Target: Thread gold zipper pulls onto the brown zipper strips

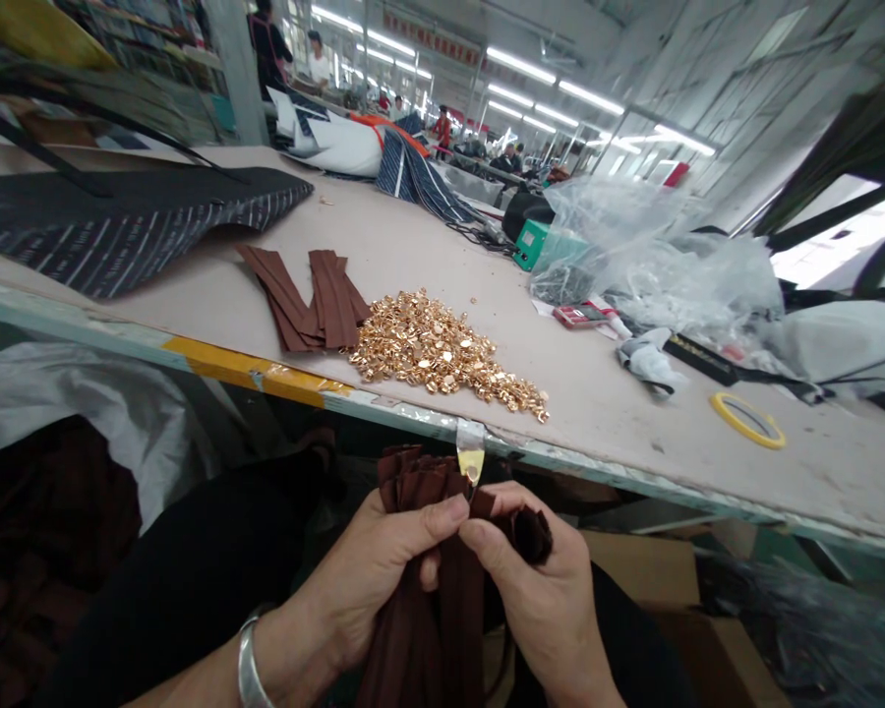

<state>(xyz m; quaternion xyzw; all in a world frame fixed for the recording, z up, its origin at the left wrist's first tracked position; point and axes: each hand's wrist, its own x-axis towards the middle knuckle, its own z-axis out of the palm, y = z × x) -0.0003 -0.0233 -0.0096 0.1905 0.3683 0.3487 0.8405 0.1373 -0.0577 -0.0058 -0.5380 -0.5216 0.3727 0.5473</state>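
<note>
Just below the table edge, my left hand (369,570) is closed around a bundle of brown strips (420,482) that hangs down between my knees. My right hand (542,580) pinches the end of a brown strip, with a dark rolled piece (531,534) under its fingers. Both thumbs nearly meet below a small clear and yellow tab (471,455) at the table edge, where a small shiny piece shows. Above the hands lies a heap of small gold metal pieces (442,344), touching more brown strips (331,300) on its left.
Dark printed sheets (118,221) lie at the left of the table (597,393). At the right are plastic bags (656,256), a green box (531,244), a black box (700,358) and a yellow tape roll (747,421). A cardboard box (641,570) stands below. People are in the background.
</note>
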